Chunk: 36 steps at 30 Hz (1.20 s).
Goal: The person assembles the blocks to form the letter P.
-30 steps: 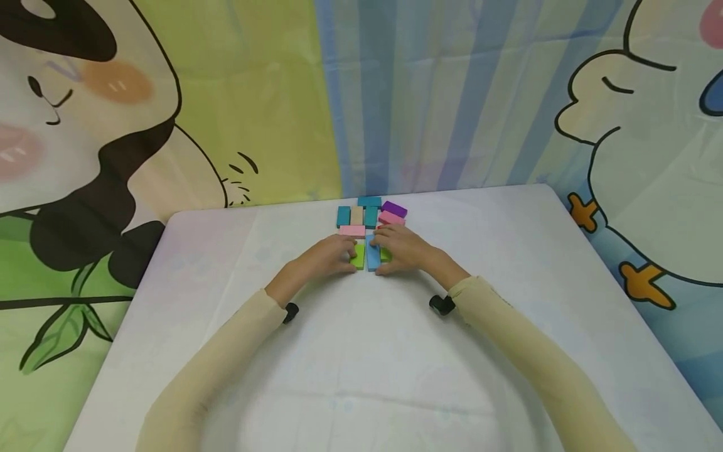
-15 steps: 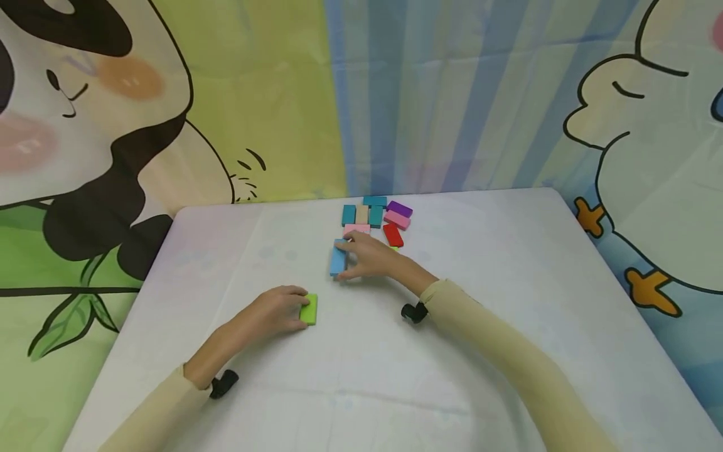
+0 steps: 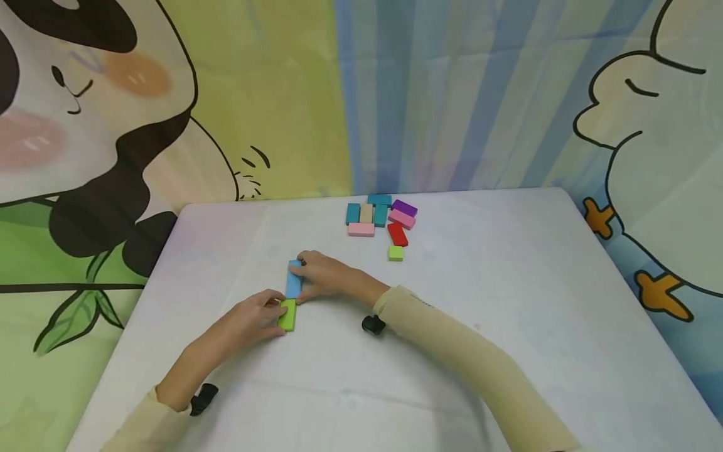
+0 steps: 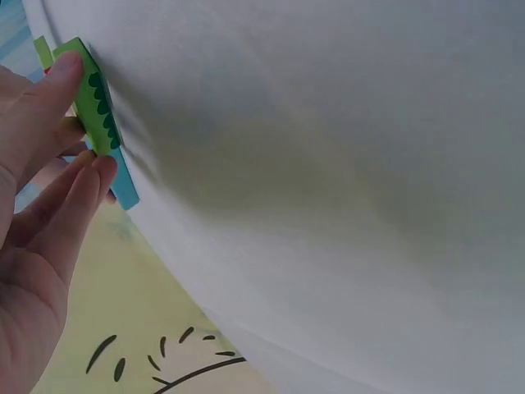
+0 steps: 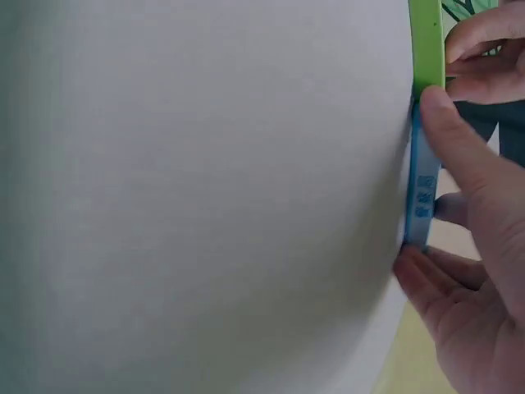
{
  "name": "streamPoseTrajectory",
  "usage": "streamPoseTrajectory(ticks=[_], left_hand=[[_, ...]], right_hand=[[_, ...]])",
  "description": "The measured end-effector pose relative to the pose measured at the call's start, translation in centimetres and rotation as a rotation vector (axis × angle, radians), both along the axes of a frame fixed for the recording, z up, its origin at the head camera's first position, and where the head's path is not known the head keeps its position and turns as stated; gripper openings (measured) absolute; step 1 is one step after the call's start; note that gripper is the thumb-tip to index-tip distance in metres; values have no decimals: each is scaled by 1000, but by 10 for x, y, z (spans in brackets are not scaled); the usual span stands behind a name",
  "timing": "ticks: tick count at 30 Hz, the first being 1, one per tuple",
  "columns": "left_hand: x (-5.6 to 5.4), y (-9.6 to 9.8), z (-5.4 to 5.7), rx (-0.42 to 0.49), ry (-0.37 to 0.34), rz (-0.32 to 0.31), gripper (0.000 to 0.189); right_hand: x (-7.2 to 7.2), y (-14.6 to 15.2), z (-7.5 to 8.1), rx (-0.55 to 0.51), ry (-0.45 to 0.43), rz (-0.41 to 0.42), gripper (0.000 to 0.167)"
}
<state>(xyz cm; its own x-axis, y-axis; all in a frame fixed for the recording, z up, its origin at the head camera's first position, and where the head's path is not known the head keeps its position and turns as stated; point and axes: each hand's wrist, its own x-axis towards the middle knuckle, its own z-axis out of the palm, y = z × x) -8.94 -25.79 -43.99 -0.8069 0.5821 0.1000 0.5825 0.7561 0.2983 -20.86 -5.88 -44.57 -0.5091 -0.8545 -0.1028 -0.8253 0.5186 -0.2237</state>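
On the white-covered table, a light green block [image 3: 288, 315] and a light blue block [image 3: 293, 280] lie end to end, the blue one farther from the person. My left hand [image 3: 250, 319] grips the green block between thumb and fingers at its two ends. My right hand [image 3: 330, 277] holds the blue block the same way, from its right side. In the left wrist view the green block [image 4: 94, 107] shows a darker scalloped pattern along its side. Printed characters mark the side of the blue block [image 5: 422, 189] in the right wrist view.
Toward the back of the table [image 3: 480, 282] lie several flat blocks: a beige block [image 3: 366, 214] among teal ones, a pink block [image 3: 361, 230], a purple block [image 3: 404, 208], a red block [image 3: 398, 235] and a small green block [image 3: 395, 253]. A printed cloth backdrop [image 3: 294, 94] hangs behind.
Both hands have moved left and nearer the person, carrying the green and blue blocks away from the group. The blue block has come up against the green one's far end.
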Motion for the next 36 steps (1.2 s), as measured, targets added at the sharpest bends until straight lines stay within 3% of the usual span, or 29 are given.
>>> streamPoseTrajectory(ticks=[6, 11, 20, 29, 36], left_hand=[[2, 2, 3, 5, -67, 52, 43], [4, -1, 7, 29, -87, 54, 40], [6, 7, 11, -112, 1, -47, 41], [9, 11, 5, -83, 51, -15, 39], [12, 10, 3, -63, 20, 21, 42]], right_hand=[[5, -9, 5, 27, 54, 32, 69], [8, -14, 6, 66, 90, 40, 72], [13, -9, 3, 72, 62, 9, 68], [9, -3, -1, 42, 26, 5, 70], [8, 0, -1, 13, -24, 28, 70]])
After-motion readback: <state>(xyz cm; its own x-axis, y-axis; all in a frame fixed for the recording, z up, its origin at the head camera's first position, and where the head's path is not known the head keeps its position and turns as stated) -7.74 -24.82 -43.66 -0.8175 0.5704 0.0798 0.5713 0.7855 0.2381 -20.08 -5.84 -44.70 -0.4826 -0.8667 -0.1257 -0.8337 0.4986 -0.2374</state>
